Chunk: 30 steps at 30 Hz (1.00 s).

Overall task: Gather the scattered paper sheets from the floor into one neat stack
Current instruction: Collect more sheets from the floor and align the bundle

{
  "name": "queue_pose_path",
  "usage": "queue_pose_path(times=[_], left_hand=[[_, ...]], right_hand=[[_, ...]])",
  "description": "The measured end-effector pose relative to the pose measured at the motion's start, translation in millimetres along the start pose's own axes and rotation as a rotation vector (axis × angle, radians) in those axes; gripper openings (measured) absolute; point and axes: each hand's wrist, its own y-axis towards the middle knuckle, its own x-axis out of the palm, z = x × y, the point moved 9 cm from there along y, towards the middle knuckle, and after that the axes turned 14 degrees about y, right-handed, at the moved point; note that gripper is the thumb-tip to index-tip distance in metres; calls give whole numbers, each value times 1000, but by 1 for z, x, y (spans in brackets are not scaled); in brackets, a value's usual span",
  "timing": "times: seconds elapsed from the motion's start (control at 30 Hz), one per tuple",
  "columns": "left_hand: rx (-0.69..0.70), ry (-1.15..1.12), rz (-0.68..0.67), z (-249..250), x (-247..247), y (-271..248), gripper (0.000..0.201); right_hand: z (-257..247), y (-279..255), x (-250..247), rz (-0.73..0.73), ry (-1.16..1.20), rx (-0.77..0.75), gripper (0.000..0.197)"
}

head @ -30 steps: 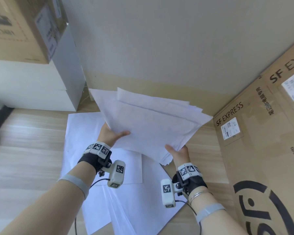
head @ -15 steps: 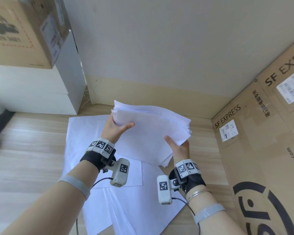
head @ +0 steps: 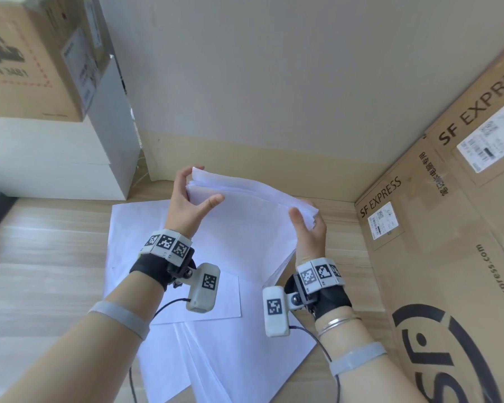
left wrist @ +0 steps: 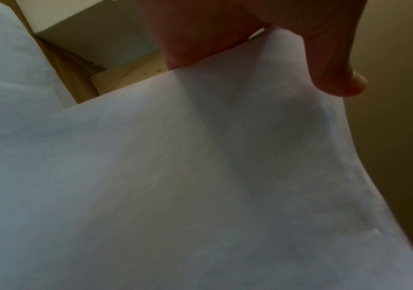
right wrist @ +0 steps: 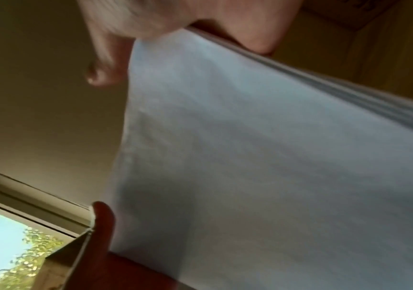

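Observation:
I hold a stack of white paper sheets up in the air with both hands, above the floor. My left hand grips its left edge, thumb on the near face, fingers curled over the top corner. My right hand grips the right edge, thumb on the near face. The left wrist view is filled by the paper stack with my thumb on it. In the right wrist view the paper stack shows layered edges at the right. More white sheets lie overlapped on the wooden floor below.
Large SF Express cardboard boxes stand along the right. A white cabinet with a brown cardboard box on top stands at the left. A pale wall closes the back. Bare wooden floor extends left.
The fanned, spread sheets have been drawn together into a tighter stack. Both hands moved up and closer, and the left hand slid to the upper left corner.

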Motion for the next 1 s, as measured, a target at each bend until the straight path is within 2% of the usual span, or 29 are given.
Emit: queue_pose_path(times=[0.03, 0.1, 0.13, 0.17, 0.3, 0.37, 0.43, 0.57, 0.63, 0.77, 0.87, 0.93, 1.0], left_hand=[[14, 10, 3, 2, 0, 0, 53], [16, 5, 8, 2, -1, 0, 48], [-1, -6, 13, 1, -1, 0, 46], [-22, -21, 24, 0, -1, -1, 44], [-59, -27, 114, 8, -4, -2, 23], [-87, -17, 165, 10, -9, 1, 31], [-96, -28, 191, 10, -11, 4, 30], [-125, -27, 163, 9, -6, 4, 31], [-115, 29, 171, 12, -5, 5, 29], [-142, 44, 230, 6, -10, 11, 9], [-161, -22, 263, 0, -13, 12, 9], [-129, -49, 215, 0, -9, 13, 16], [-58, -53, 92, 5, 2, 11, 16]], right_hand=[[-3, 2, 4, 4, 31, -2, 8], [-2, 3, 5, 40, 72, 30, 34], [-2, 3, 4, 70, 71, 30, 34], [-4, 3, 2, 102, 59, 8, 29], [-12, 1, 8, 53, 40, -48, 22], [-12, 1, 10, 28, 46, -66, 15], [-13, 0, 12, -2, 35, -72, 5], [-15, -2, 12, -35, -62, -117, 19], [-13, -3, 13, -40, -58, -112, 11], [-6, -1, 8, -9, -25, -90, 18], [1, -4, 10, -68, -69, -30, 18], [18, -6, 4, -45, -150, 68, 24], [33, -8, -6, 28, -212, 163, 15]])
